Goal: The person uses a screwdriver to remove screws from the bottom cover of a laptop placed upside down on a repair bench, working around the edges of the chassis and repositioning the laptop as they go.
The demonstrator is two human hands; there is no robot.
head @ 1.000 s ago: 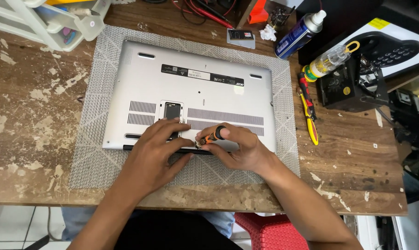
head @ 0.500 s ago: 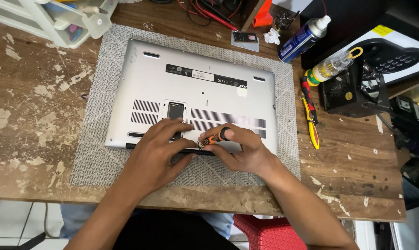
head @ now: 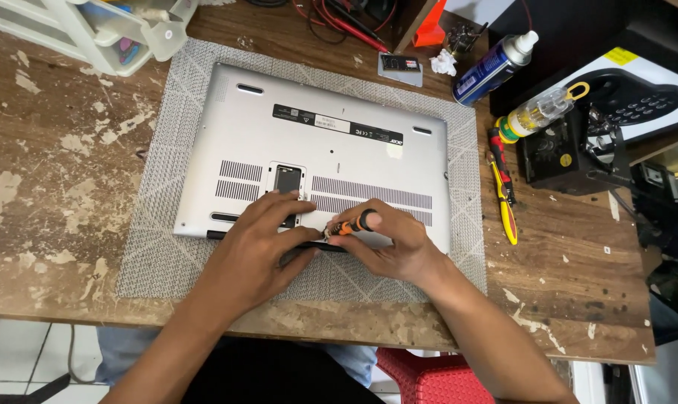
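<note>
A silver laptop [head: 331, 157] lies upside down on a grey patterned mat [head: 167, 247]. My right hand [head: 391, 243] grips a small orange-and-black screwdriver [head: 354, 223], its tip down at the near edge of the laptop's base. My left hand [head: 257, 251] rests flat on the same near edge, fingers spread beside the screwdriver tip. The spot under the tip is hidden by my fingers.
A worn wooden table [head: 55, 187] carries the mat. A blue spray can [head: 492, 67], a small clear bottle [head: 537, 112], red and yellow hand tools [head: 504, 194] and a black device [head: 567, 153] sit at right. A white plastic drawer unit [head: 107, 30] stands far left.
Both hands stay at the laptop's near edge with the screwdriver; only small shifts of the fingers and the view.
</note>
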